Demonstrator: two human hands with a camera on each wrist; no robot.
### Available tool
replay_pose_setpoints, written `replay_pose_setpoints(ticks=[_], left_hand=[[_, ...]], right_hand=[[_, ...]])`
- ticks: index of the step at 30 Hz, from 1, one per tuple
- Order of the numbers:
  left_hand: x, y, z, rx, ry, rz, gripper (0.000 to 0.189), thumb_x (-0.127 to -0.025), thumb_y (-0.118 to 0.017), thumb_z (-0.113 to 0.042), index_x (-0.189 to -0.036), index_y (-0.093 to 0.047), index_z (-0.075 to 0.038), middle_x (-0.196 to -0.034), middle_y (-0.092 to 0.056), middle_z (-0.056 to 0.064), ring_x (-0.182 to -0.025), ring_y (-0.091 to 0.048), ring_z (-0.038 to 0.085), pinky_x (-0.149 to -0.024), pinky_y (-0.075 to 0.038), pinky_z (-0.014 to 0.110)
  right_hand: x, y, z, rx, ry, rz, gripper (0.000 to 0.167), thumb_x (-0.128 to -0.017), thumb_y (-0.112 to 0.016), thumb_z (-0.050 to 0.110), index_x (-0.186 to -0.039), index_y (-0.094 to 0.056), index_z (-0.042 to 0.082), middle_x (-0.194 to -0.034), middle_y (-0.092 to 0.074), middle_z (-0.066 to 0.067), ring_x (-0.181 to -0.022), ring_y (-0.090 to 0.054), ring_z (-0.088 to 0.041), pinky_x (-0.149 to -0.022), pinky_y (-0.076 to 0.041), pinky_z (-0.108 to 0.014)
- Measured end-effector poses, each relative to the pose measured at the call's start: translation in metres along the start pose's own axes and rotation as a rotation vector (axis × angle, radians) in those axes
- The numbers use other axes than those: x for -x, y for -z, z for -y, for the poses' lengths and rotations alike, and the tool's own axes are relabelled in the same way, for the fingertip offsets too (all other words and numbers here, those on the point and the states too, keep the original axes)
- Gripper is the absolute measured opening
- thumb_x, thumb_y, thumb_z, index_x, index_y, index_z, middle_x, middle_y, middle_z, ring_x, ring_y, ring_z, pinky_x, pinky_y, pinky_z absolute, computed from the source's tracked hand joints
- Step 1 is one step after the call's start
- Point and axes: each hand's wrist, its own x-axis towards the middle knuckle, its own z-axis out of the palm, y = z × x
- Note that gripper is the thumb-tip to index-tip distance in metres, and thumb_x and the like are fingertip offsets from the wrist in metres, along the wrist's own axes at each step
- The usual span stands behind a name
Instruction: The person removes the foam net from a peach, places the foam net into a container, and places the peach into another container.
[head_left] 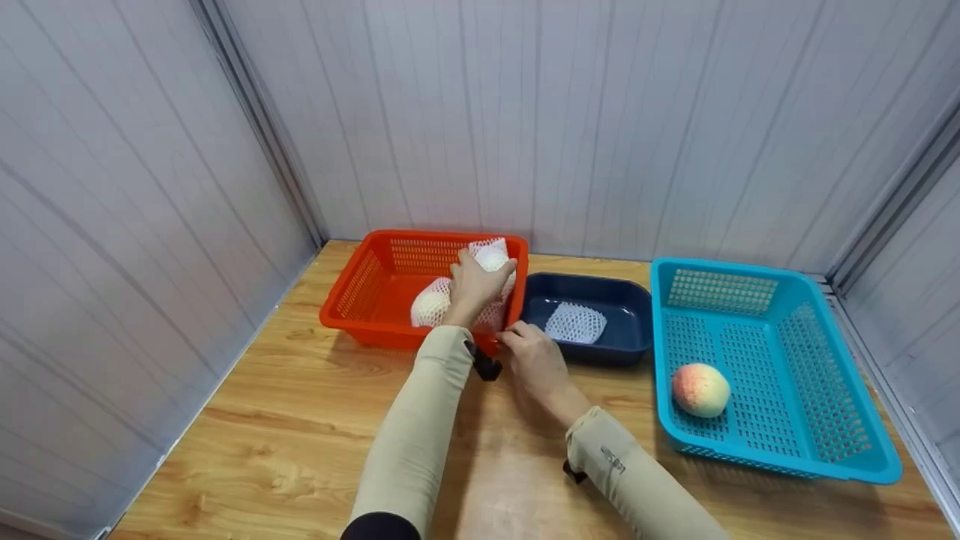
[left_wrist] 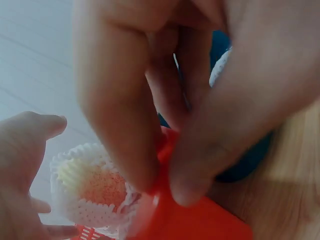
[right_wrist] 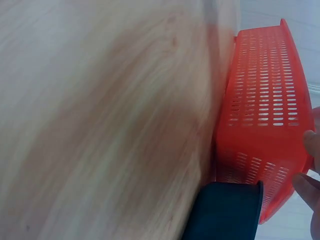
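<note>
My left hand (head_left: 478, 286) is inside the red basket (head_left: 346, 307), over a peach in a white foam net (head_left: 492, 259) at the basket's right end. In the left wrist view its thumb and fingers are spread beside the netted peach (left_wrist: 102, 185), the thumb apart from it. Another foam-netted fruit (head_left: 430, 306) lies to the left of this hand in the basket. My right hand (head_left: 536, 360) pinches the basket's near right rim between thumb and fingers, its fingertips (right_wrist: 302, 184) at the rim in the right wrist view.
A dark blue tray (head_left: 637, 319) beside the red basket holds a white foam net (head_left: 576, 323). Farther right stands a turquoise basket (head_left: 772, 319) with a bare peach (head_left: 701, 390). Panelled walls (head_left: 585, 120) enclose the wooden table (head_left: 285, 435) at the back and sides.
</note>
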Motion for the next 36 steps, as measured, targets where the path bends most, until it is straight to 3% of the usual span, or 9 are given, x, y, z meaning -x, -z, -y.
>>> replay_pose_setpoints(ticks=[7,13,20,29,36], left_hand=[[-0.005,-0.003,-0.013,-0.03,0.054,0.033,0.117,-0.077,-0.065,-0.069,-0.152,-0.005,-0.002,-0.147,-0.028,0.029,-0.128,-0.039,0.042,-0.104,-0.035,0.05],[-0.007,-0.011,-0.01,-0.052,0.101,0.071,0.115,-0.078,-0.069,-0.062,-0.153,-0.005,-0.003,-0.144,-0.036,0.026,-0.126,-0.044,0.038,-0.103,-0.038,0.047],[-0.012,-0.013,-0.011,-0.022,0.065,0.044,0.099,-0.078,-0.073,-0.044,-0.149,-0.017,-0.002,-0.131,-0.05,0.022,-0.116,-0.052,0.032,-0.098,-0.042,0.043],[-0.016,-0.002,-0.015,0.014,0.034,0.03,0.102,-0.077,-0.075,-0.043,-0.148,-0.015,-0.002,-0.125,-0.053,0.022,-0.112,-0.053,0.032,-0.094,-0.044,0.042],[-0.012,0.002,-0.006,0.05,0.027,0.094,0.108,-0.08,-0.073,-0.045,-0.153,-0.005,-0.003,-0.132,-0.05,0.021,-0.118,-0.051,0.031,-0.095,-0.045,0.042]], right_hand=[[0.001,0.0,-0.002,0.013,-0.006,0.004,0.017,-0.074,-0.078,-0.003,-0.088,-0.073,0.003,-0.084,-0.062,-0.006,-0.073,-0.059,-0.023,-0.064,-0.051,-0.035],[0.008,0.0,-0.001,0.016,-0.01,0.017,0.021,-0.07,-0.076,-0.007,-0.088,-0.071,0.003,-0.086,-0.061,-0.006,-0.076,-0.06,-0.024,-0.066,-0.052,-0.035],[0.002,0.002,-0.003,0.039,-0.009,0.007,0.02,-0.07,-0.07,-0.011,-0.085,-0.07,0.002,-0.085,-0.061,-0.006,-0.074,-0.059,-0.024,-0.064,-0.052,-0.036],[-0.006,0.001,-0.006,0.025,0.005,0.001,0.019,-0.07,-0.079,-0.001,-0.087,-0.071,0.006,-0.087,-0.062,-0.005,-0.075,-0.058,-0.024,-0.065,-0.051,-0.036],[0.001,-0.001,-0.004,0.046,0.004,-0.016,0.013,-0.077,-0.08,0.005,-0.088,-0.074,0.007,-0.086,-0.063,-0.003,-0.072,-0.058,-0.023,-0.06,-0.052,-0.036]])
